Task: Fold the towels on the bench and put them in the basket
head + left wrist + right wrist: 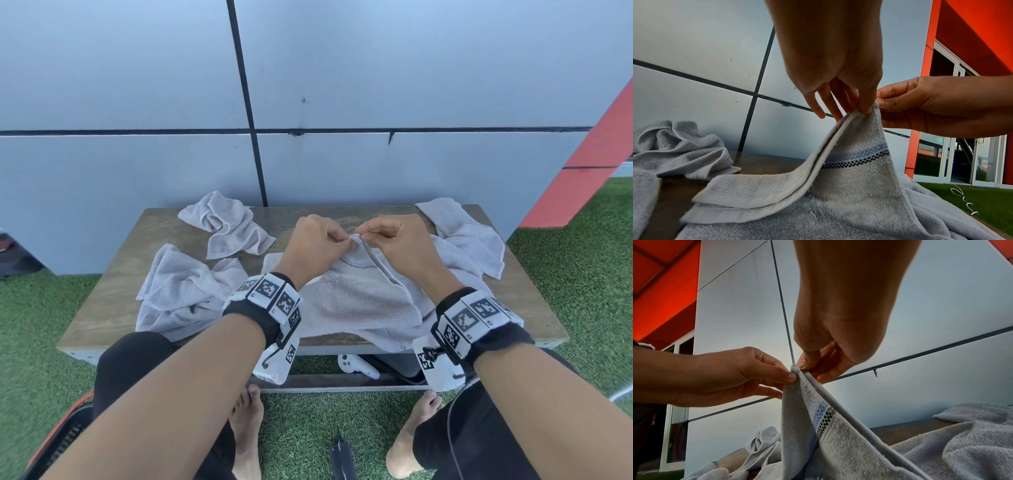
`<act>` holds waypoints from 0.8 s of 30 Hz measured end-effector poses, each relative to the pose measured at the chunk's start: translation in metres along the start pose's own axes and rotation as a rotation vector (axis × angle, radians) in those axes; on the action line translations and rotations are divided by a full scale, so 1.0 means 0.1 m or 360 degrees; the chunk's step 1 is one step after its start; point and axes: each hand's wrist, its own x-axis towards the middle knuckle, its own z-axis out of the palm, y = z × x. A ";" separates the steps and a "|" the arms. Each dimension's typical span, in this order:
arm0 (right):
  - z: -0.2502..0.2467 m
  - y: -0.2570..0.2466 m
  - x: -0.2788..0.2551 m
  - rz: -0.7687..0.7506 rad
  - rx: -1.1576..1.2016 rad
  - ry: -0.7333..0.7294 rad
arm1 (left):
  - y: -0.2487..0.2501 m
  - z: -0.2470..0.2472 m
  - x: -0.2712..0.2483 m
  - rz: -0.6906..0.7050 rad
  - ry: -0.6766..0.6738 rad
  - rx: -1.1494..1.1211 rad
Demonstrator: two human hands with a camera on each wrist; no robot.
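A grey towel [356, 301] with a blue and checked band [857, 155] lies in the middle of the wooden bench [113, 301]. Its far corners are lifted and brought together above the bench. My left hand [344, 241] pinches one corner between thumb and fingers. My right hand [363, 233] pinches the corner right beside it, and the two hands almost touch. The left wrist view shows my left hand [865, 110] on the doubled edge and my right hand [882, 104] just behind it. In the right wrist view my right hand [803, 368] and left hand [793, 378] meet at the towel [838, 443] tip.
Three more crumpled grey towels lie on the bench: back left [227, 229], front left [178, 294] and right [469, 236]. A grey panelled wall [137, 164] stands right behind. A dark, orange-rimmed object [58, 442] sits on the grass at lower left. A white controller [356, 365] lies under the bench.
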 end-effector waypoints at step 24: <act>-0.21 -0.28 0.07 -0.0118 -0.0011 0.0092 | -0.24 -0.18 0.04 -0.0089 -0.0158 0.0200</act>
